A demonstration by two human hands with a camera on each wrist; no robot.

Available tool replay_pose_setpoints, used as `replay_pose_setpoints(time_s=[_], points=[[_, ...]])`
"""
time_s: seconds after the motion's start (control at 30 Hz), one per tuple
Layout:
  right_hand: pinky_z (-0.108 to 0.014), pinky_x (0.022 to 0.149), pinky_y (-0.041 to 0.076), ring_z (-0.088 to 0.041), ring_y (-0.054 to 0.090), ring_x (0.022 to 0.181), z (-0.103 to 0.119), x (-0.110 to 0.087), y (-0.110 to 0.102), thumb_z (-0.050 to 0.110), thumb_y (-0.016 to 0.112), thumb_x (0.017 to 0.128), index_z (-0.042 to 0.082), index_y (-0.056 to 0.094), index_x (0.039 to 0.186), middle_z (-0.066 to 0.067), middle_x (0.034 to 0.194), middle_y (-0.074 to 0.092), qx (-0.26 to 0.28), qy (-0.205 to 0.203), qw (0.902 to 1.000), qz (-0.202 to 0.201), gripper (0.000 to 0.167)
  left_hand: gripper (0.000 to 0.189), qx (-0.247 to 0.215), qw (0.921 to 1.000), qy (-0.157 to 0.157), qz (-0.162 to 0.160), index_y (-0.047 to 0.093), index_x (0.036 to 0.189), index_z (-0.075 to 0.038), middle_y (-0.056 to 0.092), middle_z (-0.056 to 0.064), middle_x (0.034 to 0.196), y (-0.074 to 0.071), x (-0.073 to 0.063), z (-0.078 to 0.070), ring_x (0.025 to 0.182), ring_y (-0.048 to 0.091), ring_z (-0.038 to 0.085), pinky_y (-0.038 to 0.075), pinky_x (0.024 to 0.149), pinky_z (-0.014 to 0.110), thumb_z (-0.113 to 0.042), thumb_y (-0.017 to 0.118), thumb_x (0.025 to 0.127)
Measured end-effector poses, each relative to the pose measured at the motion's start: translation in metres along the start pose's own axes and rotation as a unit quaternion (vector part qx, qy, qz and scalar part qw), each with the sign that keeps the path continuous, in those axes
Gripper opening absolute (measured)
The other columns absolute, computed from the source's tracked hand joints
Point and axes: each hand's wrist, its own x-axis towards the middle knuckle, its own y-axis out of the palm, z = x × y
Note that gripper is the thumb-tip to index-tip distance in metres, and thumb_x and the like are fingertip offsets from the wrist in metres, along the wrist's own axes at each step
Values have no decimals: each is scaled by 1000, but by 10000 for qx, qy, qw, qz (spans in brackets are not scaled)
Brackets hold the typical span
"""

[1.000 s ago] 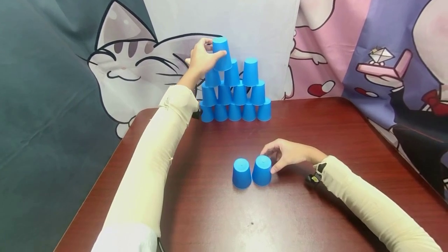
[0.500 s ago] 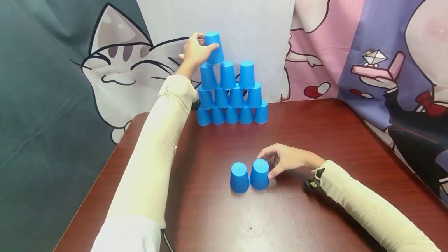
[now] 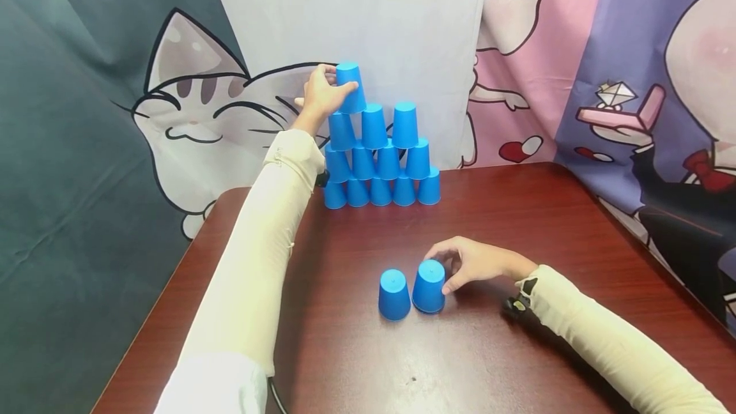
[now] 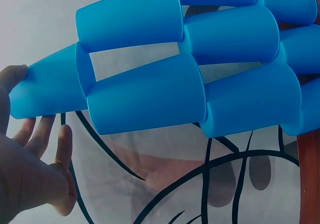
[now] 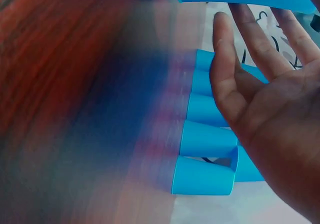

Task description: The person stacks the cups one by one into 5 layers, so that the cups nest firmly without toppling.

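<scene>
In the head view my left hand point(image 3: 323, 93) grips an upside-down blue plastic cup point(image 3: 351, 89) between thumb and fingers, at the upper left of a cup pyramid point(image 3: 381, 160). The rim of that cup point(image 4: 52, 84) meets the base of the third row's left end cup point(image 4: 145, 96) in the left wrist view. Low on the table, my right hand point(image 3: 478, 262) holds another upside-down blue cup point(image 3: 429, 287), thumb on its near side and fingers behind. Just left of it stands a similar cup point(image 3: 394, 296).
The pyramid stands at the back of the brown table point(image 3: 494, 209), close to a printed cloth backdrop point(image 3: 425, 30). Its rows narrow upward to three cups. A cable point(image 3: 277, 395) runs beside the left sleeve point(image 3: 241, 260).
My left hand has carried its cup left from above the middle of the third row, then lowered it over the left end. The right hand stays at its cup; the head view has shifted slightly.
</scene>
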Motion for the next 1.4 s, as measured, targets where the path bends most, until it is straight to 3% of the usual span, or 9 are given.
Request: replay_pose_setpoints(time_s=[0.2, 0.37, 0.57, 0.67, 0.83, 0.97, 1.17, 1.4], points=[[-41, 68, 56, -25, 64, 92, 11, -1, -17, 21, 81, 83, 20, 62, 127, 0, 117, 69, -14, -198, 9980, -601, 48, 61, 57, 10000, 24, -13, 43, 144, -25, 53, -5, 144, -4, -2, 0, 140, 36, 15, 0, 115, 58, -50, 65, 92], [-41, 75, 57, -26, 66, 98, 26, 0, -42, 12, 80, 83, 12, 62, 129, -5, 119, 68, 26, -365, 9867, -1584, 49, 64, 57, 10000, -22, 17, 40, 146, -26, 52, -3, 145, -4, -3, 2, 139, 38, 16, -2, 116, 59, -47, 66, 92], [-48, 92, 52, -26, 63, 112, 46, 4, -64, 13, 75, 88, 7, 56, 136, -12, 125, 65, 103, 110, 9587, -2842, 52, 74, 193, 9998, -99, 38, 34, 151, -26, 49, -4, 148, -1, -4, 5, 142, 35, 16, 1, 116, 57, -48, 69, 90], [-47, 91, 52, -26, 63, 108, 55, 8, -69, 20, 73, 91, 8, 54, 138, -13, 121, 65, 37, 344, 9441, -3279, 53, 80, 260, 9996, -107, 78, 29, 154, -26, 47, -4, 150, 1, -6, 7, 143, 33, 16, 1, 116, 56, -50, 69, 89], [-32, 83, 52, -22, 63, 97, 65, 23, -77, 25, 74, 90, 9, 58, 135, -9, 112, 68, 68, 276, 9166, -3987, 50, 84, 294, 9995, -133, 22, 27, 155, -25, 43, -4, 153, 3, -8, 12, 144, 33, 17, -2, 116, 58, -53, 69, 88], [-28, 79, 53, -20, 63, 95, 76, 36, -86, 30, 74, 90, 10, 59, 133, -8, 110, 68, 62, 241, 8922, -4510, 50, 87, 332, 9993, -160, -99, 28, 154, -24, 41, -3, 154, 5, -10, 17, 143, 33, 19, -2, 116, 60, -55, 71, 86], [-39, 80, 54, -23, 61, 103, 89, 55, -99, 39, 73, 89, 12, 55, 136, -12, 118, 63, 76, 407, 8686, -4938, 57, 92, 315, 9991, -94, -264, 27, 154, -21, 39, 0, 155, 10, -17, 27, 143, 32, 22, 3, 115, 59, -60, 71, 83], [-47, 94, 50, -25, 60, 107, 103, 73, -105, 44, 74, 87, 13, 53, 139, -13, 119, 60, -48, 463, 8559, -5150, 64, 95, -102, 9984, -40, -554, 29, 153, -21, 36, 4, 154, 17, -29, 43, 140, 29, 24, 15, 109, 55, -65, 71, 80]])
